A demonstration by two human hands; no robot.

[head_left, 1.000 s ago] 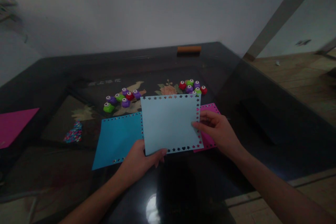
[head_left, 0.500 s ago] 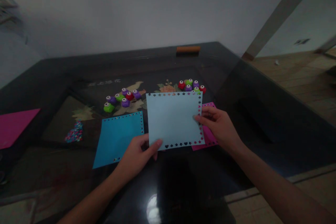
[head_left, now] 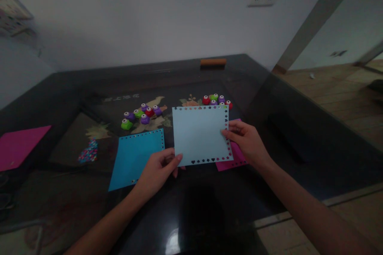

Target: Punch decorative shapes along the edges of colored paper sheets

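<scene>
Between my two hands a pale blue square sheet of paper (head_left: 200, 135) is held up above the table, with small star and heart shapes punched along its top, right and bottom edges. My left hand (head_left: 160, 167) pinches its lower left corner between thumb and fingers. The right edge is gripped by my right hand (head_left: 247, 139), thumb in front. Partly behind the left hand lies a bright blue sheet (head_left: 134, 155) with holes along its edges. A pink punched sheet (head_left: 235, 157) lies partly hidden behind the pale sheet and my right hand.
Several small red, green and purple hole punches (head_left: 145, 118) stand left of centre; another group of punches (head_left: 214, 99) is behind the pale sheet. Colourful paper bits (head_left: 89, 151) form a pile. Another pink sheet (head_left: 22, 147) lies far left. A brown cylinder (head_left: 213, 62) sits near the wall.
The pale blue sheet is tilted slightly differently and looks a little narrower, still in both hands. My view has tipped up slightly, so the table's contents sit lower. Both grips stay the same.
</scene>
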